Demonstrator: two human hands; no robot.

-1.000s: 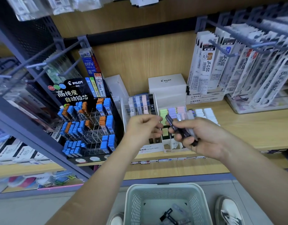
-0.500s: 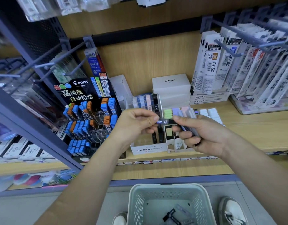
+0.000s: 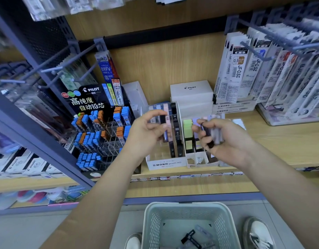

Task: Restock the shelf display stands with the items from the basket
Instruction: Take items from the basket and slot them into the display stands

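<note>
Grips both loaded: left grip [image 3: 146,135] pinches one slim black lead case [image 3: 162,119] between thumb and finger, long axis roughly upright, just over the white cardboard display stand [image 3: 166,164] marked "MONO graph MG". The right grip [image 3: 227,142] is curled round a bunch of dark and lilac cases [image 3: 214,137], tilted near upright. A pale plastic basket [image 3: 185,205] sits below.

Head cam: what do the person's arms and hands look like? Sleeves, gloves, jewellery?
Left hand and right hand are bare: no gloves, rings, watch or wristband visible. No sleeve shows anywhere up to the frame edge.
</note>
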